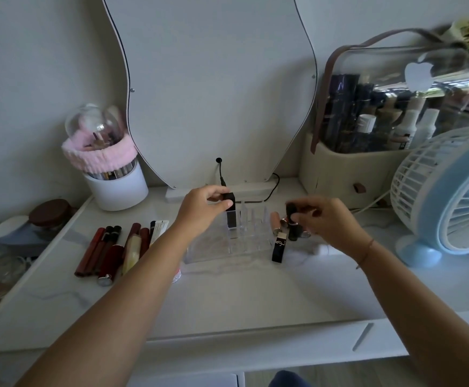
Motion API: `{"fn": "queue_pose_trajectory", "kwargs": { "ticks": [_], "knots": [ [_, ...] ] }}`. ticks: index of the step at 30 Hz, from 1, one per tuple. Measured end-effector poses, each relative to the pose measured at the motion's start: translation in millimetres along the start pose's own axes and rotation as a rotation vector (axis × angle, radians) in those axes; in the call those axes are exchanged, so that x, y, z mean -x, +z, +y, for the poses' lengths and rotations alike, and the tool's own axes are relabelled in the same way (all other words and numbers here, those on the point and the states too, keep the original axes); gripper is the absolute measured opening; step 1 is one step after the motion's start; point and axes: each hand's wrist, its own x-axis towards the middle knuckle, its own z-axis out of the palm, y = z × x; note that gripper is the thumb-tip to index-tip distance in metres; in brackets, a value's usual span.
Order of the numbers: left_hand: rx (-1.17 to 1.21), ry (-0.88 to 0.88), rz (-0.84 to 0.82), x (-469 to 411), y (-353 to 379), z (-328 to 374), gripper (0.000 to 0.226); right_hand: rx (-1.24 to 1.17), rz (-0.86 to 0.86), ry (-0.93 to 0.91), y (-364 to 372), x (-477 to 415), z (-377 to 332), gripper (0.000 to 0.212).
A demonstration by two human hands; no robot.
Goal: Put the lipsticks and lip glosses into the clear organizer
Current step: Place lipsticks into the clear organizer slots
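Observation:
The clear organizer (251, 241) stands mid-table with upright slots at its back. My left hand (202, 208) pinches the top of a black square lipstick (231, 212) that stands upright in a back-left slot. My right hand (325, 219) holds a dark round lipstick (291, 210) just right of the organizer. Below it lie a black-and-gold lipstick (278, 247), a peach tube (275, 220) and another dark tube (294, 233). Left of the organizer lies a row of red lip glosses (99, 250) and tubes (138, 244).
A white brush holder with a pink band (113, 174) stands back left. A mirror (216, 88) leans on the wall, a cosmetics case (381, 129) sits back right, and a blue fan (451, 196) stands at right. A black cable (272, 188) runs behind the organizer.

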Motion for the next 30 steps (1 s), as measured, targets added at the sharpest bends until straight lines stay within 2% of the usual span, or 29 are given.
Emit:
{"fn": "queue_pose_trajectory", "kwargs": {
  "ticks": [4, 8, 14, 19, 24, 30],
  "knots": [
    [0.017, -0.006, -0.002, -0.3, -0.2, -0.3, 0.029, -0.324, 0.105, 0.014, 8.7, -22.1, -25.4, 0.021],
    [0.02, -0.003, -0.005, -0.4, -0.8, 0.4, 0.03, -0.396, 0.14, -0.018, 26.1, -49.3, -45.4, 0.021],
    [0.036, -0.011, -0.007, 0.1, -1.0, 0.4, 0.031, -0.348, 0.076, -0.044, 50.1, -68.6, -48.4, 0.017],
    [0.031, -0.005, -0.001, -0.2, 0.6, 0.8, 0.031, -0.304, -0.001, -0.043, 62.0, -69.5, -41.3, 0.026],
    [0.011, 0.0, 0.005, 1.1, -0.3, 0.9, 0.03, -0.05, -0.054, -0.103, 70.2, -69.5, -36.9, 0.025],
    [-0.015, -0.002, -0.001, 3.4, 0.0, 4.1, 0.031, 0.067, -0.036, -0.106, 69.9, -66.1, -36.1, 0.024]
  ]
}}
